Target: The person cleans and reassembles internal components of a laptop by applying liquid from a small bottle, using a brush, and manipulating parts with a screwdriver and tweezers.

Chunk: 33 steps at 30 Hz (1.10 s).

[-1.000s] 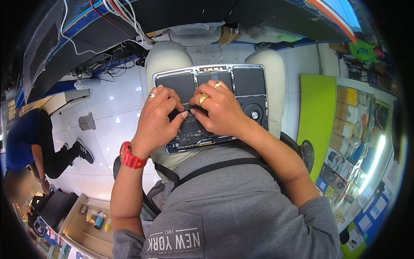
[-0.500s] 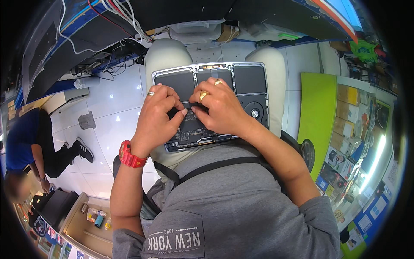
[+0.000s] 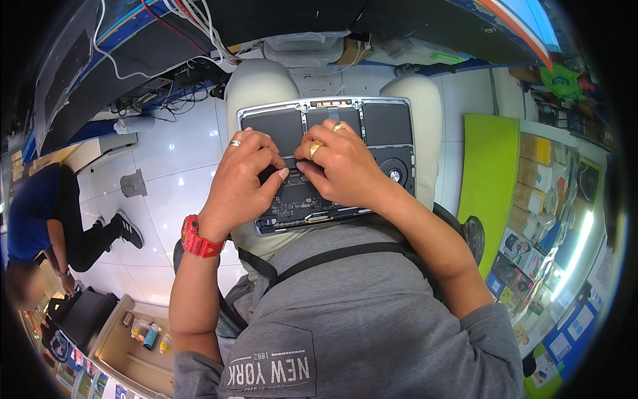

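Note:
An opened laptop (image 3: pixel 392 153) rests across my lap, its insides bare: black battery cells (image 3: pixel 387 123) along the far side, a round fan (image 3: pixel 395 174) at the right, a dark circuit board (image 3: pixel 296 207) nearer me. My left hand (image 3: pixel 246 176) is bent over the board's left part, thumb and fingers drawn together at its upper edge. Close beside it, my right hand (image 3: pixel 345 166) curls with thumb and forefinger pinched at about the same spot. Whatever lies between the fingertips of either hand is too small or hidden to make out.
A dark desk (image 3: pixel 266 26) with hanging cables (image 3: pixel 199 26) stands ahead. At the right is a green panel (image 3: pixel 488 179) beside a glass case of boxes (image 3: pixel 531 173). To the left another person (image 3: pixel 40 213) bends near an open drawer (image 3: pixel 133 352) with small bottles.
The hands keep nearly the same place and pose over the circuit board, with only slight finger movement at the right hand. The whole view has shifted a little.

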Each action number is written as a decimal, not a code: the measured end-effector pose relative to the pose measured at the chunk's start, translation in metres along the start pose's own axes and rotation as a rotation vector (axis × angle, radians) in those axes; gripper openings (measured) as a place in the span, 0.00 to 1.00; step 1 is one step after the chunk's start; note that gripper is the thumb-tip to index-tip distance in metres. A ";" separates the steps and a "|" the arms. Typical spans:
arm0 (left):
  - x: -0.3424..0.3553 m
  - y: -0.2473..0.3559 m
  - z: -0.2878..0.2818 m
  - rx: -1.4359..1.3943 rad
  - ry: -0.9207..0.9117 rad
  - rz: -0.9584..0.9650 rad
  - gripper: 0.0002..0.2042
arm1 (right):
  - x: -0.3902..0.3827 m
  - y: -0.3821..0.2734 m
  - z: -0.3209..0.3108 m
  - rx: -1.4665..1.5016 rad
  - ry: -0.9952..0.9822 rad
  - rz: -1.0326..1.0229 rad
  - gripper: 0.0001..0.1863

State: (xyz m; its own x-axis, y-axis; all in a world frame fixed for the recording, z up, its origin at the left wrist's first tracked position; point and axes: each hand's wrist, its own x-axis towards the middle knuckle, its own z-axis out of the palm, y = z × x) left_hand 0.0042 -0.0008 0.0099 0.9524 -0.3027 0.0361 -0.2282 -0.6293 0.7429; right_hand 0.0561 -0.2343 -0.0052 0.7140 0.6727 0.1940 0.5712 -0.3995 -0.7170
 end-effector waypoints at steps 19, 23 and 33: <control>-0.002 0.002 0.002 0.043 0.000 -0.003 0.08 | 0.001 -0.004 -0.002 -0.061 -0.024 -0.020 0.11; -0.002 0.004 0.002 0.035 -0.011 -0.025 0.08 | 0.002 -0.007 0.000 -0.050 -0.014 0.020 0.11; -0.002 0.005 0.001 0.039 -0.023 -0.033 0.08 | 0.006 -0.012 0.000 -0.040 -0.040 0.115 0.09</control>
State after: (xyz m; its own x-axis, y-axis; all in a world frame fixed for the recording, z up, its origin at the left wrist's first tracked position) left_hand 0.0013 -0.0040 0.0125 0.9548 -0.2971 -0.0036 -0.2048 -0.6668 0.7166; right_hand 0.0541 -0.2257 0.0047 0.7594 0.6451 0.0849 0.5028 -0.4990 -0.7058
